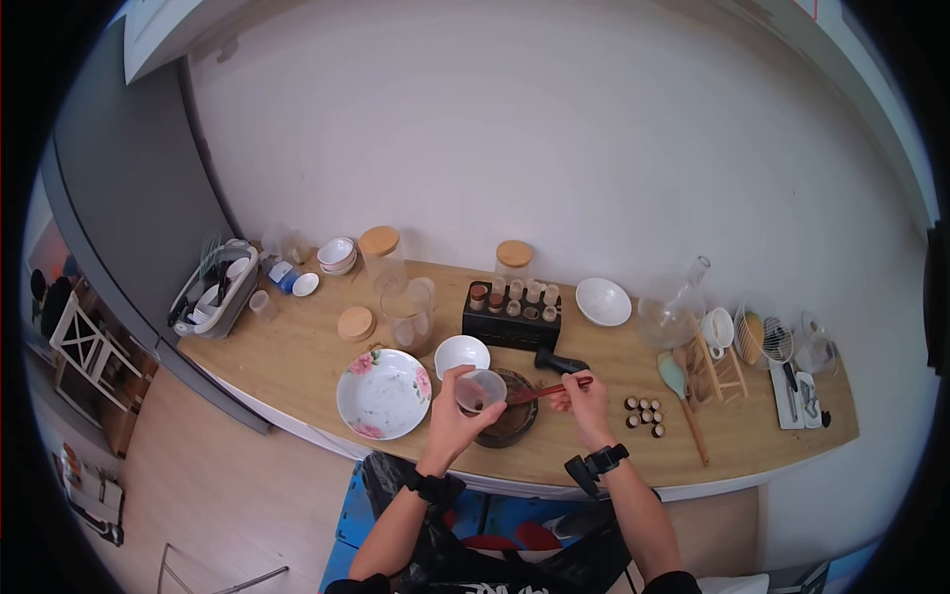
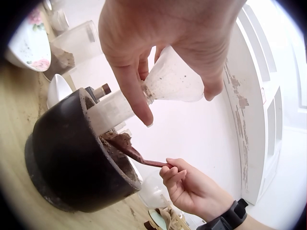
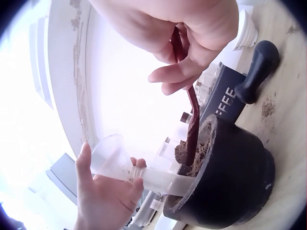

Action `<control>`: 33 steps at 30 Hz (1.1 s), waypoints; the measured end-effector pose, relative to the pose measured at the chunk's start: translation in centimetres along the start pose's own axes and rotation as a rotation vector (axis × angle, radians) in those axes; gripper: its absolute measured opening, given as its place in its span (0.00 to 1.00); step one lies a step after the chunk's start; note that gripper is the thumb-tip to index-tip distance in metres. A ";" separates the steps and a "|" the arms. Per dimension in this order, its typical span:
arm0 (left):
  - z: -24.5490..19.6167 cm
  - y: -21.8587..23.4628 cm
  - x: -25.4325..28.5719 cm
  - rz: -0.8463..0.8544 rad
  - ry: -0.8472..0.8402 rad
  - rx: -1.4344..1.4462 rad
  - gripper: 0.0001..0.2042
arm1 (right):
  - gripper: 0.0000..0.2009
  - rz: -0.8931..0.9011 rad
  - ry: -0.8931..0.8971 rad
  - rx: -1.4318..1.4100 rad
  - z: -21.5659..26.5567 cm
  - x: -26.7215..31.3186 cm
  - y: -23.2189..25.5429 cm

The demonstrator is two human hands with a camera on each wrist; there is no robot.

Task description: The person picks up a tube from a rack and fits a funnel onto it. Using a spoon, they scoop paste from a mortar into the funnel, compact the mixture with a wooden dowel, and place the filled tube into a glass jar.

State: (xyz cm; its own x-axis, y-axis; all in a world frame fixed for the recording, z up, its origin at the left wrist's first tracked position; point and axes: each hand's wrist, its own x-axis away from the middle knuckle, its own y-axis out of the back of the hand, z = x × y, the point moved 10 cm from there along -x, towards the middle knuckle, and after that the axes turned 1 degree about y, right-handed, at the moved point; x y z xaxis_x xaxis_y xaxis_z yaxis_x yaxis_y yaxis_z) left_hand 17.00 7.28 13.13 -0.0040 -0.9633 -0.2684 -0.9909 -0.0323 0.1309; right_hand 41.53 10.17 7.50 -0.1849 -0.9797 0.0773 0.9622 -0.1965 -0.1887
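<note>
My left hand [image 1: 451, 421] grips a translucent plastic funnel [image 2: 175, 79] where its neck meets a clear tube [image 2: 109, 112]. The tube's lower end dips inside the rim of a black mortar [image 2: 76, 153], which has brown powder [image 3: 203, 149] in it. In my right hand [image 1: 586, 404], fingers and thumb pinch the handle of a dark red spoon [image 3: 193, 124]. A heap of brown powder fills the spoon's bowl, which is over the mortar's mouth, close beside the tube. Behind the mortar lies a black pestle [image 3: 259, 72] on the table.
A flowered bowl [image 1: 358, 408] and a small white bowl [image 1: 462, 348] are left of the mortar. Behind it stands a black rack [image 1: 510, 327] of corked tubes. Several small corks [image 1: 645, 416], a wooden-handled spatula [image 1: 696, 433] and a round glass flask [image 1: 668, 312] are on the right.
</note>
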 end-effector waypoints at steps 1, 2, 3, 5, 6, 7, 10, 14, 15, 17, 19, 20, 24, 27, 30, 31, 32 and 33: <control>-0.3 0.1 0.1 -0.004 0.005 -0.026 0.32 | 0.07 0.001 0.001 0.004 0.5 0.1 0.2; -0.4 0.2 0.1 -0.008 0.009 -0.051 0.33 | 0.08 0.005 -0.014 -0.008 0.8 0.2 0.4; -0.5 0.2 0.1 -0.010 0.009 -0.047 0.33 | 0.08 0.008 -0.031 -0.021 1.1 0.3 0.6; -0.8 0.3 0.1 -0.022 -0.006 -0.088 0.35 | 0.08 0.007 -0.027 -0.019 2.0 0.1 1.2; -0.8 0.3 0.1 -0.023 -0.006 -0.085 0.35 | 0.08 0.006 -0.024 -0.021 2.6 -0.1 1.4; -0.9 0.3 0.1 -0.020 -0.015 -0.095 0.35 | 0.08 0.006 -0.023 -0.019 3.3 -0.1 1.5; -0.8 0.1 0.0 0.005 0.004 -0.080 0.35 | 0.08 0.039 -0.009 -0.070 5.9 -0.2 1.0; -0.4 -0.3 0.0 0.045 0.053 -0.068 0.34 | 0.07 0.083 -0.005 -0.074 9.2 0.5 -0.8; -0.5 -0.3 0.0 0.044 0.054 -0.066 0.34 | 0.07 0.092 -0.006 -0.065 9.6 0.8 -1.4; -0.7 -0.7 0.0 0.059 0.054 -0.065 0.35 | 0.07 0.105 -0.005 -0.031 9.9 1.3 -2.4; -1.0 -0.7 -0.1 0.045 0.015 -0.087 0.35 | 0.07 0.119 -0.002 0.002 9.7 1.6 -3.4; -1.3 -0.6 -0.1 0.031 -0.025 -0.111 0.36 | 0.07 0.149 0.026 0.034 9.7 1.9 -4.0; -0.8 -0.9 -0.1 0.075 0.072 -0.049 0.36 | 0.07 0.234 0.124 0.060 10.3 2.6 -5.4; -1.5 -0.7 -0.2 0.064 0.028 -0.084 0.36 | 0.07 0.258 0.127 0.083 10.4 2.9 -5.8; -1.6 -0.7 -0.2 0.061 0.022 -0.079 0.36 | 0.07 0.283 0.156 0.091 10.4 3.0 -5.9; -1.4 -0.8 -0.3 0.066 0.023 -0.080 0.36 | 0.07 0.283 0.156 0.090 10.3 3.0 -5.9; -1.2 -0.9 -0.3 0.070 0.024 -0.080 0.36 | 0.07 0.284 0.144 0.083 10.3 3.0 -5.9; -1.1 -0.9 -0.3 0.069 0.026 -0.078 0.36 | 0.07 0.285 0.131 0.077 10.1 3.0 -5.9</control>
State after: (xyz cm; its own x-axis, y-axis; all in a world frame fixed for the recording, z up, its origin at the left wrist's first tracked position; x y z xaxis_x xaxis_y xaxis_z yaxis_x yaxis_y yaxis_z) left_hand 18.05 7.29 14.12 -0.0675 -0.9705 -0.2314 -0.9748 0.0147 0.2227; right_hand 37.36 8.76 18.78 0.0748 -0.9926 -0.0956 0.9903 0.0851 -0.1094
